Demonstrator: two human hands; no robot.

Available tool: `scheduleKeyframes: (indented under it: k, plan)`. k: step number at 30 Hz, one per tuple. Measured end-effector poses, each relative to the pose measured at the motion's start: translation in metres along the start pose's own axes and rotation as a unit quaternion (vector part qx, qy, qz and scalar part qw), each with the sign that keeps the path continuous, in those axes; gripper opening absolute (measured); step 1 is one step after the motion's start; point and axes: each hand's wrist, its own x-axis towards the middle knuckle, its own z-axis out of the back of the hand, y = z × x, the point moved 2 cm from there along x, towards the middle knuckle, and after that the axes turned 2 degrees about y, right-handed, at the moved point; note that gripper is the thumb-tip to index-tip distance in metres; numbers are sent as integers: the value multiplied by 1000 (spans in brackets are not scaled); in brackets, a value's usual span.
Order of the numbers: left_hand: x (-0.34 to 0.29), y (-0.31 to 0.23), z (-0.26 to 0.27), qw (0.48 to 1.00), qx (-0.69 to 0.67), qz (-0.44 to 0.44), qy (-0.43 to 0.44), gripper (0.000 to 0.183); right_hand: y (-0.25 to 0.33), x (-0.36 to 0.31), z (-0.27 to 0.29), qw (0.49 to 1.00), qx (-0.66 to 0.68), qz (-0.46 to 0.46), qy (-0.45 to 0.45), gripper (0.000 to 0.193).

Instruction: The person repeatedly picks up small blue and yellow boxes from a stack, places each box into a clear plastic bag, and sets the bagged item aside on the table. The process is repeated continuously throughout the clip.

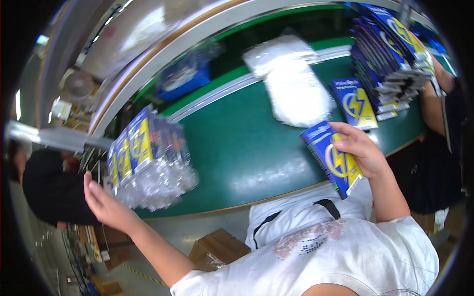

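right of center, the right hand [364,150] is clamping its fingers on a blue-yellow box [327,154]; at left, the left hand [104,207], thumb and fingers apart, is reaching beside wrapped boxes [146,148].

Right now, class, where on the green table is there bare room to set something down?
The widest bare patch of green table lies between the wrapped boxes and the white bags. The right end is crowded by the box pile.
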Motion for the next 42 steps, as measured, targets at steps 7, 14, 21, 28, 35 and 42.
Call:
scheduleKeyframes:
  k: [7,14,21,28,35,42]
  plan:
    - [-136,-105,-116,833,-168,-333,409,28,-10,-9,-5,988,30,-83,125,52]
    - [-162,-127,-193,782,-43,-406,471,31,0,-19,9,990,75,-79,96,52]
    - [-155,-138,-192,830,-171,-258,464,20,8,-10,6,983,124,-54,125,59]
    - [-147,-132,-205,819,-291,-132,476,13,22,35,-15,987,115,-18,109,63]
    - [-140,-118,-205,742,-319,202,554,9,25,40,3,996,71,13,54,51]
    - [-151,-140,-191,793,-284,-106,528,12,12,42,-10,975,-53,155,-152,27]
